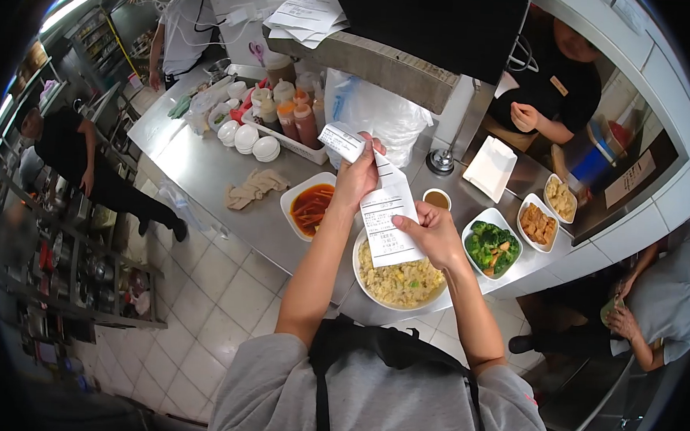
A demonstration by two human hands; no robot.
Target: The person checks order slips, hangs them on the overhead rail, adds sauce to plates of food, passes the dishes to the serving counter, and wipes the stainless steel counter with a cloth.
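Note:
A long printed paper receipt (388,210) is stretched between my two hands above the counter. My left hand (359,174) pinches its upper part, where the strip folds over to the left. Lower down, my right hand (431,232) grips the right edge between thumb and fingers. Beneath the paper stands a bowl of fried rice (401,285), partly covered by it. A square bowl of red soup or sauce (312,207) sits left of my left forearm. To the right of my right hand is a bowl of broccoli (492,245).
Squeeze bottles stand in a white tray (287,137), beside stacked small bowls (246,138). Folded cloths (257,187) lie at the left. Right are a sauce cup (437,198), a white dish (490,168) and two food bowls (537,223). A person (559,82) stands behind the pass; others are nearby.

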